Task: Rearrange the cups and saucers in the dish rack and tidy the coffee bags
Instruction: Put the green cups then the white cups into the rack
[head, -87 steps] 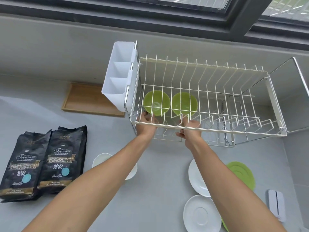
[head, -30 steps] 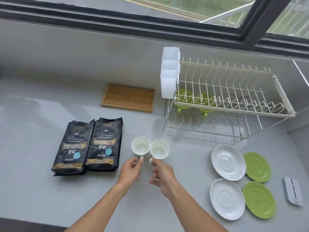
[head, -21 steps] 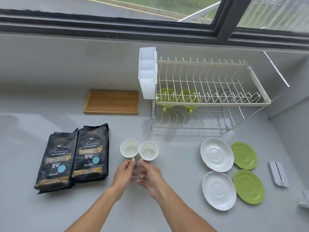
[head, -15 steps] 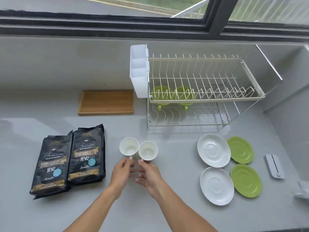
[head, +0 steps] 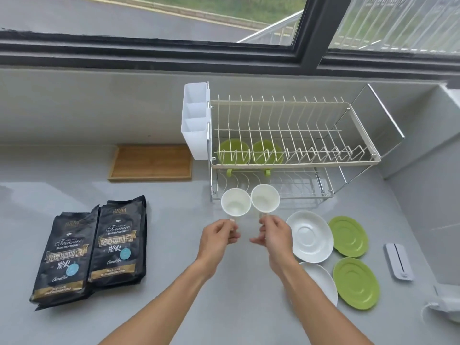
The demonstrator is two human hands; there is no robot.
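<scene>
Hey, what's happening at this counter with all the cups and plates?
A person is holding two white cups by their handles, one in the left hand and one in the right hand, just in front of the dish rack. Two green cups already sit on its lower tier. Two white saucers and two green saucers lie on the counter, and two black coffee bags lie flat to the left.
</scene>
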